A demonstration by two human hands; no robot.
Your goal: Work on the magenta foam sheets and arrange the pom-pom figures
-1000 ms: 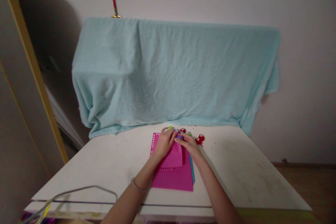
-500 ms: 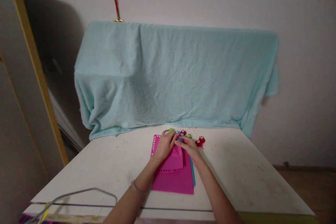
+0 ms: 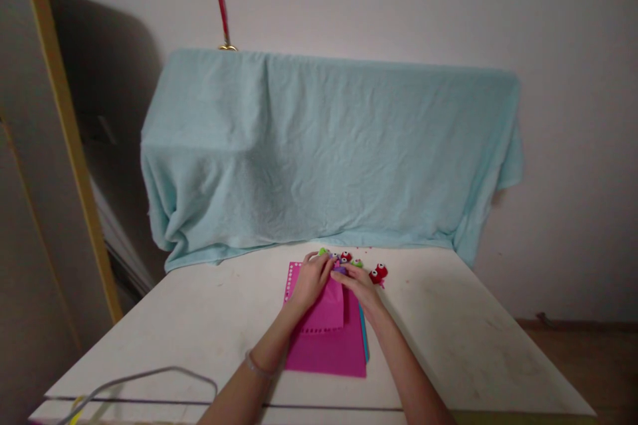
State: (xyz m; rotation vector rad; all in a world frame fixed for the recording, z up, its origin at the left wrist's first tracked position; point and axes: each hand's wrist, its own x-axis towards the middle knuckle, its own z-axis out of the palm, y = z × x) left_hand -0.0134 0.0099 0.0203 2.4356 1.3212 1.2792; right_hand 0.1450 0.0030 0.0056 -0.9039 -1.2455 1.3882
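Observation:
My left hand (image 3: 312, 281) and my right hand (image 3: 361, 282) meet over a smaller pink sheet (image 3: 323, 314) with a row of punched holes along its near edge. Between their fingers sits a small purple object (image 3: 339, 269), which both hands grip. Beneath lies a larger magenta sheet (image 3: 326, 358), punched at its far left edge, with a blue sheet (image 3: 364, 335) showing at its right side. Just beyond the fingers are several small green and red pieces with white eyes, such as a red one (image 3: 345, 257). Two more red pieces (image 3: 379, 272) lie right of my right hand.
A white table (image 3: 209, 325) carries everything. A light blue cloth (image 3: 339, 153) drapes over something at the back. A grey bent wire (image 3: 172, 369) crosses the front left edge. Tiny pink scraps (image 3: 367, 249) lie near the cloth. A red ribbon (image 3: 220, 6) hangs on the wall.
The whole view has shifted slightly, with the cloth and papers a little lower in the picture. Both hands remain together at the purple object.

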